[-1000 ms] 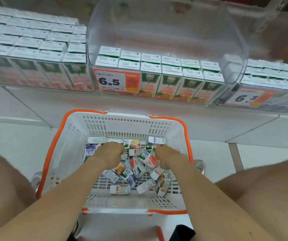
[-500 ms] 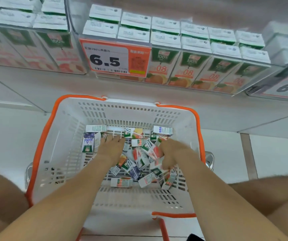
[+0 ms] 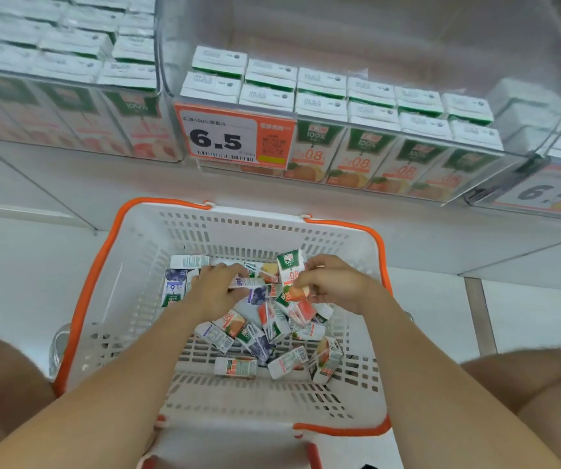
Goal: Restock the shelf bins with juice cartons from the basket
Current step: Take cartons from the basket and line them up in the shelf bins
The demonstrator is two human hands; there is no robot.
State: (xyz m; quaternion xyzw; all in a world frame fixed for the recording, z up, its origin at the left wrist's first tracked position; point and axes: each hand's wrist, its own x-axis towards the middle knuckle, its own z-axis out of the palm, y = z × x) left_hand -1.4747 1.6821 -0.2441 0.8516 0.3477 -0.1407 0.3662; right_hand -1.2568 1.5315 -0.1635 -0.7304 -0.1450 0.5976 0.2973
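- Head view: the white basket [image 3: 127,299] with its orange rim stood on the floor [image 3: 18,265], below the shelf bins and between the person's knees.
- The right hand [image 3: 336,287] was inside the basket near its far wall. Its fingers [image 3: 306,282] pinched a green-topped juice carton [image 3: 291,269], held upright above the pile.
- The left hand [image 3: 213,294] was just beside it, with fingers curled round a white carton [image 3: 247,283] lying on its side.
- The loose juice cartons [image 3: 272,333] lay in a jumble on the basket bottom, some flat and some tilted.
- The clear middle bin [image 3: 390,38] held two rows of standing cartons [image 3: 323,106] at its front, and its rear part was unfilled.
- A price tag [image 3: 225,138] reading 6.5 was fixed to that bin's front.
- The left bin [image 3: 162,96] was packed with cartons.
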